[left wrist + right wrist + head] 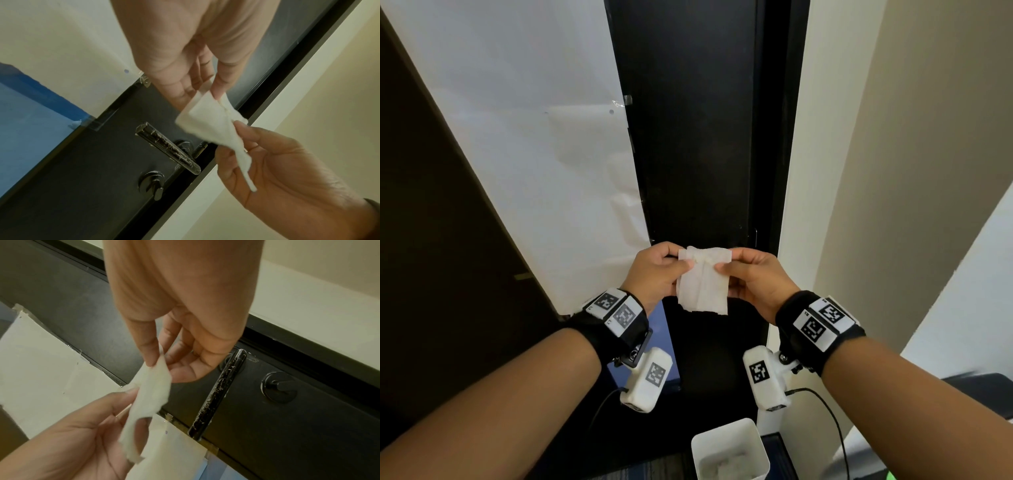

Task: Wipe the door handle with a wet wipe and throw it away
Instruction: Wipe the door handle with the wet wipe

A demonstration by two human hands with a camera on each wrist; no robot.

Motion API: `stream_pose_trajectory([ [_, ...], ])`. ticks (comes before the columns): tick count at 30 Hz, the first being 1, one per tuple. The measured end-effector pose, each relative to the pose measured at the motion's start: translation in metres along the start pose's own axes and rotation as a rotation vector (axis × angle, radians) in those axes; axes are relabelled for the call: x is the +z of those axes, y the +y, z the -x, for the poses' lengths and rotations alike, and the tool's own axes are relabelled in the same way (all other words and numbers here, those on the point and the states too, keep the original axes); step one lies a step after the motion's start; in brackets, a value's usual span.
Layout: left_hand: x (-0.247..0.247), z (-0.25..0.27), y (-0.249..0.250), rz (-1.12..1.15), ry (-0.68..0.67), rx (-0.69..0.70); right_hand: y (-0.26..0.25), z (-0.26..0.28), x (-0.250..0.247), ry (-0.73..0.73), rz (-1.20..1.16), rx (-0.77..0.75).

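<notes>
Two hands meet at chest height before a dark door (688, 137), sharing one white wet wipe (703, 281). Left hand (654, 274): thumb and fingers closed in a tight grip on the wipe's upper left edge. Right hand (753, 277): thumb and forefinger pinching the upper right edge, other fingers loosely curled beneath. Wipe is partly unfolded, creased at the top between the two grips, lower part hanging free.

Door handle (168, 147), seen from the left wrist: a dark lever with pale scratched streaks along its length, mounted near the door's edge; neither hand nor wipe touches it. Round thumb-turn lock (153, 182) sits just beside the handle on the same door face.

White paper sheet (524, 137) taped over the panel left of the door. Cream wall (893, 137) to the right. Square white bin (729, 448) stands on the floor below the hands, with pale crumpled material inside. Both wrists carry black straps with coded markers.
</notes>
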State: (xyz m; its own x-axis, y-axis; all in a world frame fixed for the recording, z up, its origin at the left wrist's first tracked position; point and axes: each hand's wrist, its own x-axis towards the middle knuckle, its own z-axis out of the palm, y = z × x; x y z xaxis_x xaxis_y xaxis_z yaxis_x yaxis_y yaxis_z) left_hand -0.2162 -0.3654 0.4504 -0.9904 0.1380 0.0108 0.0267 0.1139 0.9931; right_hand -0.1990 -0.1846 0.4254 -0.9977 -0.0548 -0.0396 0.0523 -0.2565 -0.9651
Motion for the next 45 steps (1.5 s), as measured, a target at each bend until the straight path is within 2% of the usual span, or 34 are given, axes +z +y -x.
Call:
stream_pose_trajectory([
  [7,-0.001,-0.002,0.002,0.043,0.000,0.056,-0.006,0.001,-0.003,-0.093,0.032,-0.032],
  [9,-0.001,-0.003,0.003,0.072,0.003,0.035,-0.005,0.000,-0.003,-0.098,0.033,-0.039],
  [11,-0.001,-0.002,0.002,0.110,-0.052,-0.022,-0.004,-0.001,-0.003,-0.081,0.006,-0.064],
  [13,0.001,0.000,0.001,0.083,-0.116,-0.065,-0.004,-0.002,-0.004,-0.066,-0.013,-0.097],
  [15,0.001,0.001,0.001,0.044,-0.122,-0.068,-0.005,-0.002,-0.005,-0.060,0.008,-0.137],
  [24,-0.001,-0.002,0.004,0.124,-0.129,-0.082,-0.007,-0.006,-0.008,-0.029,0.223,-0.298],
  [29,0.001,-0.004,0.006,0.203,-0.099,-0.193,0.000,-0.012,-0.012,-0.023,0.412,-0.390],
  [31,0.003,-0.005,0.005,0.152,-0.085,-0.181,0.002,-0.012,-0.013,-0.036,0.489,-0.427],
  [33,0.004,-0.005,0.002,0.059,-0.083,-0.117,0.002,-0.011,-0.013,-0.041,0.444,-0.385],
  [37,0.004,-0.006,-0.002,0.012,-0.098,-0.062,0.005,-0.009,-0.011,-0.030,0.030,-0.101],
  [40,0.007,-0.006,-0.003,0.012,-0.142,-0.047,0.016,-0.007,-0.008,-0.164,-0.144,0.098],
  [42,0.009,-0.005,-0.004,0.017,-0.176,-0.034,0.022,-0.004,-0.005,-0.221,-0.208,0.129],
  [45,0.010,-0.007,-0.003,-0.049,-0.163,0.010,0.026,-0.002,-0.006,-0.174,-0.281,0.158],
])
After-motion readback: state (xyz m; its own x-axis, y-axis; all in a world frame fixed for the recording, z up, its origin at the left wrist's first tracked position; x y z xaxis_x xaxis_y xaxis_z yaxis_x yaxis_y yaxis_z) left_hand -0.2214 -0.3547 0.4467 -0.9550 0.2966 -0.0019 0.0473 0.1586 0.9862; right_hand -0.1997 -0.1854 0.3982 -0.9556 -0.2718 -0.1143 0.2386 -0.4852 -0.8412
